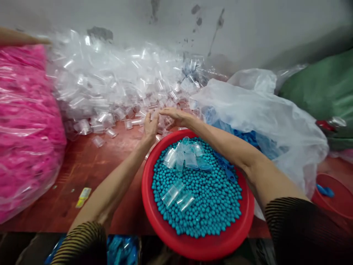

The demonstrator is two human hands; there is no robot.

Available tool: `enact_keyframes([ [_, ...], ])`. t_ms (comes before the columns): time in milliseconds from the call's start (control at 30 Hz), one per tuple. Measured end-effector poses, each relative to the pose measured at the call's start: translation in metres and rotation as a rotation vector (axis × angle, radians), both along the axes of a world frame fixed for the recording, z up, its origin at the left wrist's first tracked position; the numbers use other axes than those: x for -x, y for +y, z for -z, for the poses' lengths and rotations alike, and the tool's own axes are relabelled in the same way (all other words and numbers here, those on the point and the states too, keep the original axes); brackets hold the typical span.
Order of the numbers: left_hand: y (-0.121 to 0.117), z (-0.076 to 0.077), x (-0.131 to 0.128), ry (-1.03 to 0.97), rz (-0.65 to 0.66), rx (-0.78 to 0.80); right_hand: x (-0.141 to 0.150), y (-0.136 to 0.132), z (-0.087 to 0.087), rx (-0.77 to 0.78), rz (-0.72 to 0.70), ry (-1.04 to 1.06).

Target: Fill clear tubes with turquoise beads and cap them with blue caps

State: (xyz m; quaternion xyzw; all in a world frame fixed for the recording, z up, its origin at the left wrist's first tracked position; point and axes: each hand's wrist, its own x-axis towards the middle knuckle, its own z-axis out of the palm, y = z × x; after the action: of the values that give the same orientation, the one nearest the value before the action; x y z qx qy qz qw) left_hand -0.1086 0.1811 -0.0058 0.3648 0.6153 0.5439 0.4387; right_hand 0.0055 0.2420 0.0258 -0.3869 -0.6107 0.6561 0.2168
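Observation:
Both hands reach to the near edge of a heap of clear plastic cups [110,84] behind the basin. My left hand [151,127] points up, its fingers apart at the loose cups. My right hand [176,116] comes from the right with fingers stretched leftward, its tips close to the left fingertips. Any cup between the hands is too hidden to make out. In front, a red basin [147,198] holds many small turquoise balls [209,198]. On the balls lie several clear cups [190,160] and some blue plastic pieces [230,175] by the right rim.
A clear bag of pink plastic pieces [27,129] stands left, with another person's arm [22,36] above. A whitish bag [261,103] with blue pieces [245,136] lies right, near a green sack [322,88] and a red container [333,195]. A yellow-white packet [83,197] lies left.

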Motion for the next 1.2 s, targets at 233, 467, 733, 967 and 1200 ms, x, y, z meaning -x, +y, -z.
enact_keyframes([
  [233, -0.065, -0.026, -0.02, 0.511, 0.17, -0.362, -0.055, -0.053, -0.019, -0.201, -0.072, 0.033],
  [467, -0.112, -0.015, -0.036, 1.015, 0.47, -0.147, -0.092, -0.089, 0.022, -0.602, -0.119, -0.173],
  [733, -0.164, -0.025, -0.036, 1.211, 0.34, -0.229, -0.113, -0.15, -0.01, -1.166, -0.024, -0.372],
  [967, -0.228, -0.003, -0.024, 1.33, 0.626, -0.124, -0.117, -0.238, 0.006, -1.434, -0.724, -0.351],
  [1200, -0.205, -0.003, -0.032, 1.429, 0.618, 0.02, -0.086, -0.198, 0.052, -1.505, -0.736, -0.412],
])
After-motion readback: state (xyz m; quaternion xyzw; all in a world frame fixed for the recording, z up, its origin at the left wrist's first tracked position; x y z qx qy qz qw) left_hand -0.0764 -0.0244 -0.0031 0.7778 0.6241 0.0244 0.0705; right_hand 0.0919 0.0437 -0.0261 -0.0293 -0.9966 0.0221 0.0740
